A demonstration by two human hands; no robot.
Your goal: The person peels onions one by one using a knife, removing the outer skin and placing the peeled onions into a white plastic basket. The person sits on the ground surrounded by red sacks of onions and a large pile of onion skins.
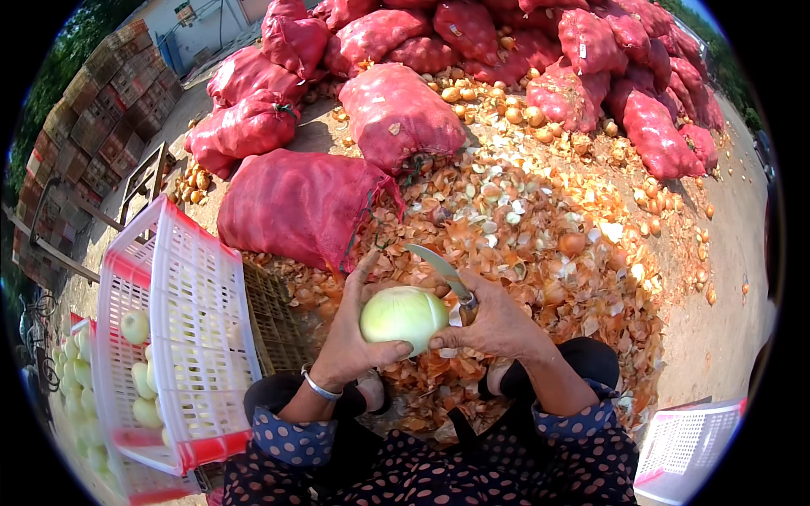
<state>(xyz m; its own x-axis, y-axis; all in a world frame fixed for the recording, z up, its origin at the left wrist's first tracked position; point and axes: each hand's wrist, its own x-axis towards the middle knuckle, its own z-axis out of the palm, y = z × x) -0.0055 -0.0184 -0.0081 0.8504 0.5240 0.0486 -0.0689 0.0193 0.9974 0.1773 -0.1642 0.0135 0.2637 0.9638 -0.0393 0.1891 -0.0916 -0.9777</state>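
Note:
A peeled, pale green-white onion [400, 320] sits between my two hands above my lap. My left hand [354, 335] cups its left side, with the thumb across the lower front and the fingers pointing away. My right hand [497, 319] grips the wooden handle of a small curved knife [445, 269], whose blade points up and to the left beyond the onion. The right thumb reaches the onion's lower right edge. Below the hands spreads a thick layer of onion skins [506, 253] with white cut pieces among them.
At my left, a white-and-red plastic crate [202, 329] holds peeled onions [145, 379]. A red mesh sack [291, 205] lies ahead, and more sacks [468, 31] are piled behind it. Loose unpeeled onions [658, 199] lie to the right. Another white crate [686, 443] stands at lower right.

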